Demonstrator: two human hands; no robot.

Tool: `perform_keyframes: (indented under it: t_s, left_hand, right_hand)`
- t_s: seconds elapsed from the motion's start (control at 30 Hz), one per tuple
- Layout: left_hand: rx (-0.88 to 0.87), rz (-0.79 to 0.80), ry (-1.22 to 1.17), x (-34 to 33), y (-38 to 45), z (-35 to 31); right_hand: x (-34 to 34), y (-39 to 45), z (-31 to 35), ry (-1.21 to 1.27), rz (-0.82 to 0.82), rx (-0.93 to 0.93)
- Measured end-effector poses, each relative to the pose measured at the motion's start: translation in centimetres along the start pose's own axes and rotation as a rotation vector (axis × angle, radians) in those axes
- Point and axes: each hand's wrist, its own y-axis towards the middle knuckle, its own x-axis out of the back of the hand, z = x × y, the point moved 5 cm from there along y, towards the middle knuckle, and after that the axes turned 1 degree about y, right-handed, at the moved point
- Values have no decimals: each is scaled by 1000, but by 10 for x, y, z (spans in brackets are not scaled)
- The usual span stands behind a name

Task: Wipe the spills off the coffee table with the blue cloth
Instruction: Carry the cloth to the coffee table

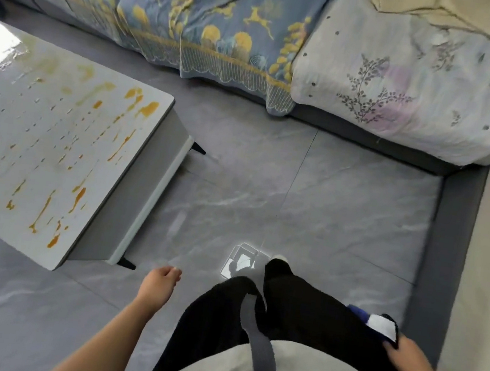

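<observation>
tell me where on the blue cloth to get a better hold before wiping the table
The blue cloth is bunched in the right hand, pinched at its near end with the rest sticking forward. For wiping, it would probably be best to bring the left hand in from the left, spread the free front end flat, then lay the right fingers on top of its middle.

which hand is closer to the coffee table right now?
Left. The left hand hangs loosely curled just off the coffee table's near corner, holding nothing. The right hand is on the far side of the person's legs, gripping the blue cloth.
</observation>
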Motion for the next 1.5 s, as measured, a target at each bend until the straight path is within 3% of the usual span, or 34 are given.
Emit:
perform_keyframes:
  t_s: [0.2, 0.43, 0.57, 0.83, 1.03, 1.33, 1.5]
  left_hand:
    - [176, 20, -119, -16, 2, -13]
    - [312, -16, -204, 2, 47, -50]
    - [269, -16, -177, 20, 93, -110]
    - [111, -80, -144, 88, 208, -291]
    - [99, -85, -142, 94, 228, -320]
    - [301, -182, -350, 77, 239, -352]
    - [470, -245, -600, 68, 229, -336]
  right_hand:
    - [94, 81, 113, 22, -88, 96]
    - [132, 159, 236, -60, -55, 196]
    - [142, 183, 276, -125, -54, 169]
    - [198, 237, 368, -115, -25, 207]
    - [205, 263, 372, -165, 108, 152]
    - [278, 366, 570, -364, 7, 348]
    - [274, 382, 679, -471, 62, 502]
